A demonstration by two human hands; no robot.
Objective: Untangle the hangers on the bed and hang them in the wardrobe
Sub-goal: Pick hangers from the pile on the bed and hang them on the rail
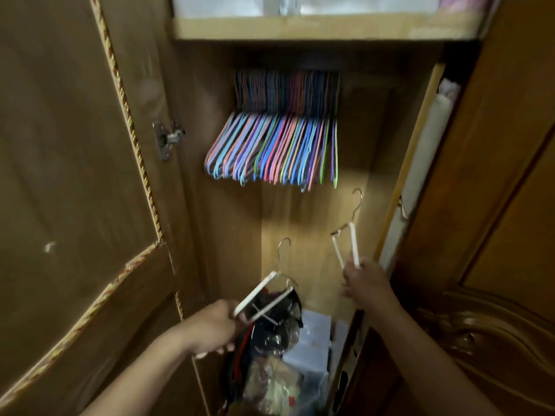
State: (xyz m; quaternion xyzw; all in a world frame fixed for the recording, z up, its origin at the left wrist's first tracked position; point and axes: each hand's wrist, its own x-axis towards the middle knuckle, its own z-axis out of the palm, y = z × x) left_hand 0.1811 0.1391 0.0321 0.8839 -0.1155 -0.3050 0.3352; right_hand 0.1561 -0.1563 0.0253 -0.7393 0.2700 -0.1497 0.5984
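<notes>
I face the open wardrobe (pixel 300 223). My left hand (pixel 214 328) grips a couple of white hangers (pixel 261 301) with metal hooks pointing up, low at the centre. My right hand (pixel 365 282) grips two more white hangers (pixel 353 244), held upright, one metal hook reaching toward the rail area. A dense row of several coloured hangers (pixel 276 148), pink, blue, purple and green, hangs under the shelf; the rail itself is hidden in shadow. The space right of the row holds no hanger.
A wooden shelf (pixel 324 28) spans the top with pale items on it. The left door (pixel 75 190) stands open with a metal hinge (pixel 168 139). A carved wooden door (pixel 495 235) is at the right. Bags and boxes (pixel 285 355) fill the wardrobe floor.
</notes>
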